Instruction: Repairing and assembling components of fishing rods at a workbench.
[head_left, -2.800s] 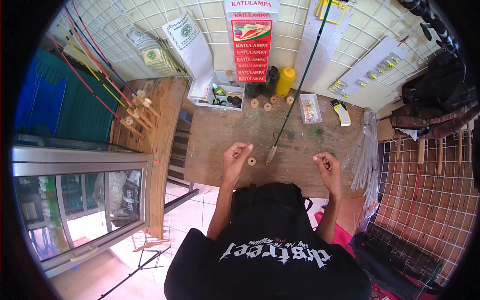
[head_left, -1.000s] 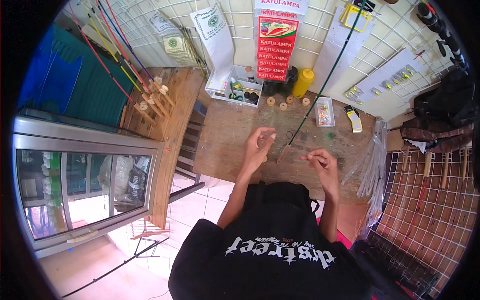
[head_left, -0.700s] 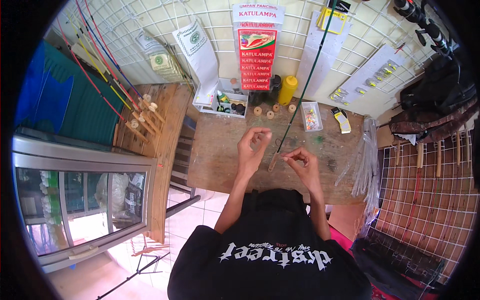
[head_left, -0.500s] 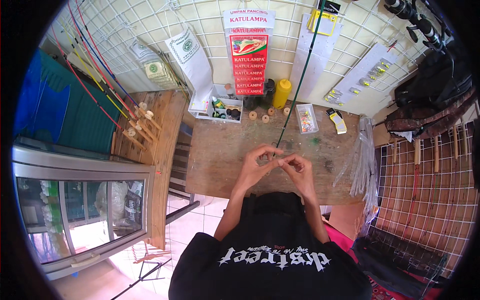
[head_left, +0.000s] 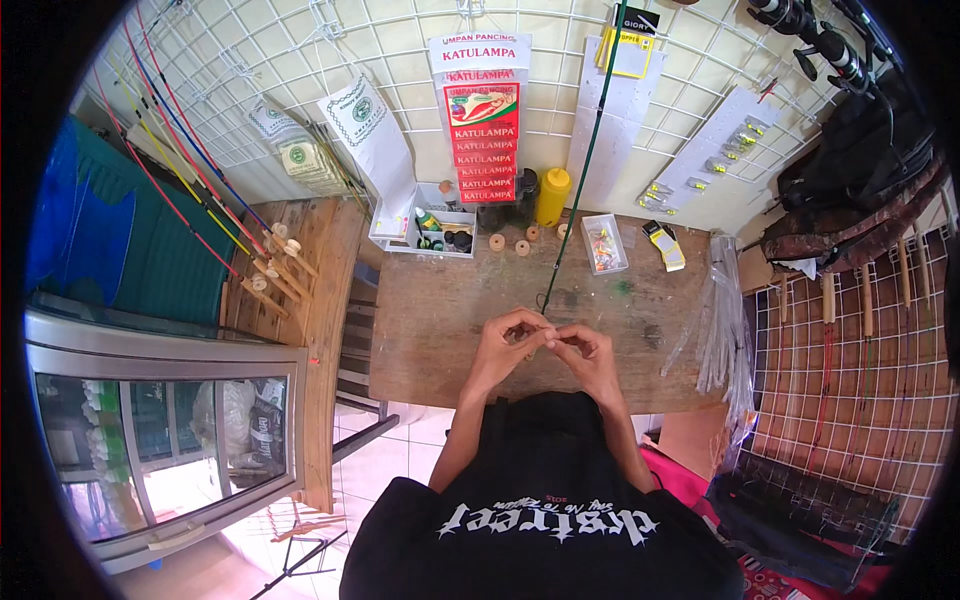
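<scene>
My left hand point(head_left: 508, 348) and my right hand point(head_left: 584, 358) meet over the table's front part, thumbs and fingertips pinched together. Whatever lies between the fingertips is too small to make out. A slim dark green fishing rod point(head_left: 582, 200) slants from the top of the view down to my hands. Its lower end disappears behind my fingers, so I cannot tell which hand bears it. Close above my left fingertips, a small dark loop point(head_left: 542, 300) shows beside the rod.
On the wooden table point(head_left: 440, 340) stand a white divided box point(head_left: 425, 247), a yellow bottle point(head_left: 553, 197), several cork rings point(head_left: 523, 248) and a clear box of small colourful pieces point(head_left: 604, 246). Plastic sleeves point(head_left: 725, 330) hang at the right edge. Several rods point(head_left: 265, 275) lean at left.
The whole view has shifted slightly. My hands remain pinched together at the rod's lower end, with fingertips a little closer. The rod tilts much as before.
</scene>
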